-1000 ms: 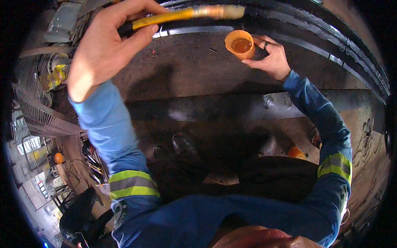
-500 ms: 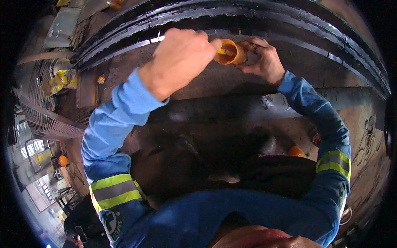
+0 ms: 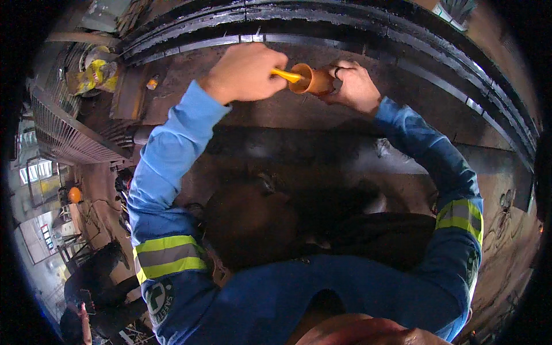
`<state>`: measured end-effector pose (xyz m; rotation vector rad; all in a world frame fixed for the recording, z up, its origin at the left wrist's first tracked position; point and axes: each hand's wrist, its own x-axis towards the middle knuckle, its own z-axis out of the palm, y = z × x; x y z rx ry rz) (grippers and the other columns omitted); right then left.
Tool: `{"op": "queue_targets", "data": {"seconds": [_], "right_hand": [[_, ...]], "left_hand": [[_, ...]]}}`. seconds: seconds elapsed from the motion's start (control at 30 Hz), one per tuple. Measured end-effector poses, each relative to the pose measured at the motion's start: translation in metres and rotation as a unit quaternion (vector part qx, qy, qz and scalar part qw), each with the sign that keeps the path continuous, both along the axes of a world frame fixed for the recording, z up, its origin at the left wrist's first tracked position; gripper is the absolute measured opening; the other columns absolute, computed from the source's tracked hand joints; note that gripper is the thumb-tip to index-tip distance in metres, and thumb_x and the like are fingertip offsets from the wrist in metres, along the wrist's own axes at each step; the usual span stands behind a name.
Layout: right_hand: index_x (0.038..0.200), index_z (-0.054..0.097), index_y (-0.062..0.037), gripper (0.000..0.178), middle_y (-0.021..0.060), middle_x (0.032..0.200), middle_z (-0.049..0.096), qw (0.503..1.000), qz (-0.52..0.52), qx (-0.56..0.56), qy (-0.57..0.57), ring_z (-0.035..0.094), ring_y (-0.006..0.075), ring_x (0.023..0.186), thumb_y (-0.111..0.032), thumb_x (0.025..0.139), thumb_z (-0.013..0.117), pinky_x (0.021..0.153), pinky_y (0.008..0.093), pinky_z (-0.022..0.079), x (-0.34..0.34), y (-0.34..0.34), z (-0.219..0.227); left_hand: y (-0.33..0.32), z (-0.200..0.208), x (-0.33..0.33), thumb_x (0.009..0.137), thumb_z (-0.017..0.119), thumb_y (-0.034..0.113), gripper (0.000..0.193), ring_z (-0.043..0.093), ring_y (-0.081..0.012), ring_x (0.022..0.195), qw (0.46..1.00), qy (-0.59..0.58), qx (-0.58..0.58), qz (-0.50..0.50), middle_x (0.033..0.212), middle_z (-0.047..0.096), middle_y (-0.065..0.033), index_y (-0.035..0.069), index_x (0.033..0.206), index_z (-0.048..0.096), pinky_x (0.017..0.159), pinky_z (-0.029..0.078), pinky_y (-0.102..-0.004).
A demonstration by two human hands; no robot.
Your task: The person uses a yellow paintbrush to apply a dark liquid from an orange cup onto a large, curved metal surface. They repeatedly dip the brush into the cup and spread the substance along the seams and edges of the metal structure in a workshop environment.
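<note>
An orange cup [image 3: 317, 82] lies tilted on its side in the air, its mouth toward my left hand. My right hand [image 3: 357, 87] is wrapped round the cup's base end, with a dark ring on one finger. My left hand [image 3: 248, 72] is closed on a yellow-handled tool [image 3: 285, 75]. The handle slants into the cup's mouth; the tool's working end is hidden inside, so I cannot tell its kind.
Long dark steel bars [image 3: 322, 23] with glossy edges run across the far side. A dark beam [image 3: 259, 142] crosses below my forearms. Metal grating [image 3: 72, 123] and a yellow bag [image 3: 98, 76] are at the left. Another person [image 3: 103, 287] is at the lower left.
Both hands and the cup have shifted slightly left in view. My left hand has drawn back from the cup's mouth, so more of the yellow handle shows.
</note>
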<state>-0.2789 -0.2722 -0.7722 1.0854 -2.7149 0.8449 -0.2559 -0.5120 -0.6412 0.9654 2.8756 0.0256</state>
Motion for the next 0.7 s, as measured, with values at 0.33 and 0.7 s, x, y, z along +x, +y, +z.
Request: {"op": "queue_targets", "data": {"seconds": [0.33, 0.7], "right_hand": [[0.099, 0.066, 0.0065, 0.058, 0.015, 0.102, 0.064, 0.997, -0.081, 0.004, -0.006, 0.061, 0.0323, 0.1, -0.031, 0.058, 0.081, 0.091, 0.0378, 0.047, 0.004, -0.021, 0.022], [0.1, 0.066, 0.0079, 0.058, 0.0163, 0.102, 0.065, 0.997, -0.074, 0.019, 0.006, 0.064, 0.0317, 0.091, -0.03, 0.059, 0.081, 0.087, 0.0367, 0.051, -0.001, -0.044, 0.022]], "left_hand": [[-0.102, -0.025, 0.023, 0.084, 0.06, 0.021, 0.025, 0.053, -0.0117, 0.068, 0.899, -0.225, 0.326, 0.187, 0.071, 0.059, -0.0048, -0.001, 0.094, 0.065, 0.061, 0.04, -0.0292], [-0.096, -0.056, 0.045, 0.089, 0.066, 0.025, 0.022, 0.04, -0.0055, 0.054, 0.85, -0.248, 0.392, 0.248, 0.064, 0.048, 0.0035, 0.004, 0.095, 0.068, 0.047, 0.029, -0.0239]]}}
